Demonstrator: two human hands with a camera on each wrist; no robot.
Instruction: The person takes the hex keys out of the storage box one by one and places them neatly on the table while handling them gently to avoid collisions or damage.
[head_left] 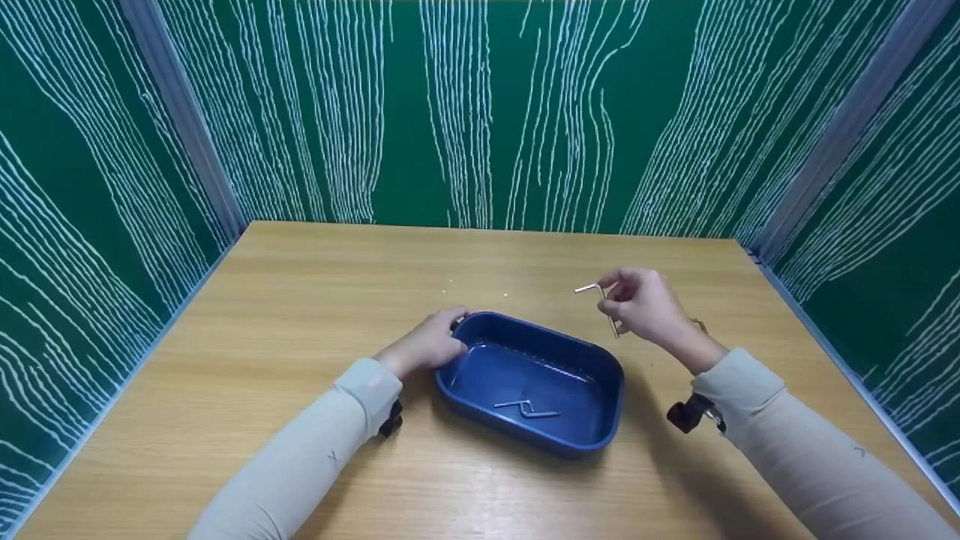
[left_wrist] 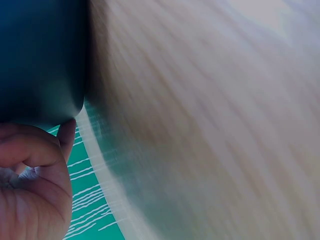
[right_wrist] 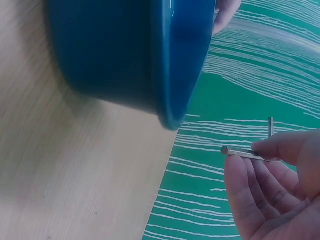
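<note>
A blue plastic tub (head_left: 607, 405) stands on the table at an angle in the head view. My left hand (head_left: 431, 341) grips its left end, thumb over the rim and fingers on the outside. Two silver hex keys (head_left: 527, 409) lie on the tub's floor, overlapping each other, near its front wall. To the right of the tub and above the table, my right hand (head_left: 641, 306) pinches an L-shaped hex key (head_left: 609, 319) between thumb and fingers. The right wrist view shows the end of this hex key (right_wrist: 240, 152) sticking out past the fingertips.
Another bent metal piece (head_left: 699, 325) shows partly on the table behind my right wrist. Small pale bits (head_left: 505, 295) dot the wooden table (head_left: 337, 262) beyond the tub. Green panels (head_left: 405, 112) with white wavy lines enclose the back and sides.
</note>
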